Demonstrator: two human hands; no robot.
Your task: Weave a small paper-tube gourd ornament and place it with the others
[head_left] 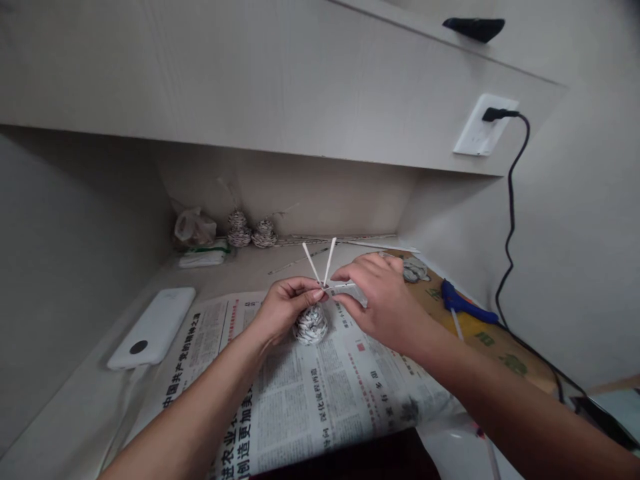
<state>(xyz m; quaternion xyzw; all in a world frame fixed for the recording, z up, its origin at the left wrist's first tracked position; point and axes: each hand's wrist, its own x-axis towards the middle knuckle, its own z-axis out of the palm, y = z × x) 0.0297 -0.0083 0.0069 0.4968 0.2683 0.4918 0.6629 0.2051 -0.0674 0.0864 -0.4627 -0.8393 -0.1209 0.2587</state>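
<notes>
A small woven paper gourd [311,325], grey-white and rounded, rests on the newspaper in front of me. My left hand [295,300] is closed in a pinch at its top and hides its neck. Two white paper sticks [329,261] rise from there in a V. A thin paper strip [343,286] runs sideways from the pinch toward my right hand [373,290]. The thumb and forefinger of that hand are apart, one below and one above the strip, and I see no contact with it.
Two woven gourds [240,230] stand at the back beside a plastic bag [195,227]. A white power bank [153,328] lies left on the newspaper [320,393]. Right are a coiled paper bundle [415,269], a blue glue gun [467,303] and a black cable [511,200].
</notes>
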